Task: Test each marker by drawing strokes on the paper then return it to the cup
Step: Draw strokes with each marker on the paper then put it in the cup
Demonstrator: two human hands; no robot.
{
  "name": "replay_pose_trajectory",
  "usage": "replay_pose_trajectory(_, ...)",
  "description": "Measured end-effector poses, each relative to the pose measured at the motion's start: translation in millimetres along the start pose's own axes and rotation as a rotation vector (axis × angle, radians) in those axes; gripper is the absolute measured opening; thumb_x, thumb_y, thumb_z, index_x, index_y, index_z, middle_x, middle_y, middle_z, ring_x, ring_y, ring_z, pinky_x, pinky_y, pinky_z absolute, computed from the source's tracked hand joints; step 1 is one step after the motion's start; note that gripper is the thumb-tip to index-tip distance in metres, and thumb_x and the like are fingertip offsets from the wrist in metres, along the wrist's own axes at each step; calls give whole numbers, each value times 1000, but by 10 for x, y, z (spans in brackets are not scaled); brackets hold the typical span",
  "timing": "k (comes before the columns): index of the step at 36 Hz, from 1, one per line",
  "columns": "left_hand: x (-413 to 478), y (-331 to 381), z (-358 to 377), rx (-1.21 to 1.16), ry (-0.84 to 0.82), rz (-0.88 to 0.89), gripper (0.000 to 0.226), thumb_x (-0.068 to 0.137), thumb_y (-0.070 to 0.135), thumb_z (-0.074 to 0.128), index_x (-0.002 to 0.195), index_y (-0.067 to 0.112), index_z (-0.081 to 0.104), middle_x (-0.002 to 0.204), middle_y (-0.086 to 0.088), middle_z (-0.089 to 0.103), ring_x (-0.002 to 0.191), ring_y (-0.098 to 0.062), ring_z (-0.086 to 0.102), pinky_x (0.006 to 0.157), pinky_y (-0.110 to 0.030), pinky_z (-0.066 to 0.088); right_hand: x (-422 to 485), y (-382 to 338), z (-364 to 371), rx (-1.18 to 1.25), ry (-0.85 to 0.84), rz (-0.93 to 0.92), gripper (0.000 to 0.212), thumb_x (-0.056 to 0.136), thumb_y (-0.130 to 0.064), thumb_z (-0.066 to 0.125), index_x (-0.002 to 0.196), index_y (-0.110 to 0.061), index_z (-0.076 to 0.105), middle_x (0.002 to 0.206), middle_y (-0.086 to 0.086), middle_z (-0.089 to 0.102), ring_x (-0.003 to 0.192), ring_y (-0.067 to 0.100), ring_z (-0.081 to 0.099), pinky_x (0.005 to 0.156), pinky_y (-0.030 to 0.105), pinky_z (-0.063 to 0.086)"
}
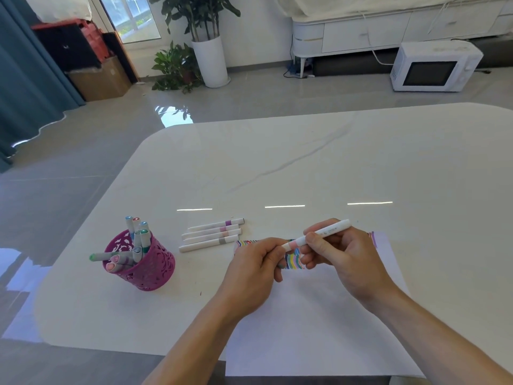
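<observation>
Glossy white desk (305, 168), microwave (433, 66) on the floor (249, 101) beyond. Four loose markers (212, 234) lie between the magenta cup (150, 270) and the paper (319, 329). Over it, my right hand (341, 254) grips a marker (322, 233); my left hand (255, 268) pinches its other end.

White table (305, 162), rounded corners, faint grey veins. Beyond it, on glossy grey floor (249, 98) — white microwave (435, 66) near low white cabinet (361, 31). Tall white planter (211, 62), smaller leafy plant (175, 68) just beside. Far left — cardboard box (100, 81), blue curtain (30, 79).
</observation>
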State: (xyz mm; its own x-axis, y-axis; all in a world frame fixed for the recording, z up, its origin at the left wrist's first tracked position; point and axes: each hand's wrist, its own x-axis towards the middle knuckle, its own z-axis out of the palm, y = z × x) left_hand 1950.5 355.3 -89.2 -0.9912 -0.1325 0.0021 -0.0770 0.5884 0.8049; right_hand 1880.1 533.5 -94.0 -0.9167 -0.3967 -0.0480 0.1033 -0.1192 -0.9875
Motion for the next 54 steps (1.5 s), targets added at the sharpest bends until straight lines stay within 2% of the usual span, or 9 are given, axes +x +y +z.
replay_pose_trajectory(5,-4,14,-28,16,-7,13,31,104,17,47,97,38,68,65,6,64,64,-6,60,64,-17,46,-21,31,21,17,3,21,9,97,-7,67,100,1,70,80,20,75,70,27,73,66,31,61)
replay_pose_trajectory(13,35,1,-39,-231,72,-62,20,102,20,55,99,29,73,77,7,70,74,-12,65,66,-25,52,-2,-13,31,8,-54,108,14,95,-15,71,104,-5,74,84,16,76,73,22,72,68,33,62)
replay_pose_trajectory(16,27,3,-49,-323,126,-91,18,100,19,59,102,30,73,82,3,70,79,-13,68,67,-22,52,20,-1,26,48,11,200,15,95,-16,71,99,-2,74,80,13,75,69,22,69,64,31,60)
replay_pose_trajectory(21,34,15,-125,-401,252,-128,18,96,15,63,99,29,73,90,8,74,86,-16,68,74,-32,56,65,57,-64,-3,115,336,14,96,-15,69,98,-2,70,73,9,74,59,16,67,57,27,58)
replay_pose_trajectory(25,22,80,-201,-479,360,-130,8,93,21,68,93,27,72,92,9,75,77,-5,64,66,-18,52,92,97,-110,-86,150,359,10,98,-13,66,97,-3,70,68,6,73,55,14,66,55,27,58)
replay_pose_trajectory(31,-26,38,-362,-268,603,-38,6,94,25,67,92,30,68,94,14,72,87,-7,68,77,-21,54,88,169,-105,-139,154,388,6,97,-7,65,98,-4,70,66,7,73,53,16,66,53,30,59)
replay_pose_trajectory(36,-117,21,-583,19,797,134,13,103,27,55,112,26,64,106,17,65,99,-6,65,79,-18,53,109,187,-117,-160,152,409,7,96,-5,64,98,-3,70,68,10,74,54,19,66,53,30,59)
replay_pose_trajectory(44,-266,-37,-978,289,969,301,28,105,20,44,126,13,61,105,9,55,96,9,53,76,-2,39,108,200,-106,-189,147,393,7,96,-3,63,99,-1,69,68,11,73,54,20,65,52,31,59)
replay_pose_trajectory(54,-394,-220,-1235,343,964,159,27,106,25,41,122,25,63,111,22,51,99,12,50,78,1,35,120,237,-109,-205,151,384,7,95,-1,63,98,0,69,67,13,73,53,21,65,51,31,58)
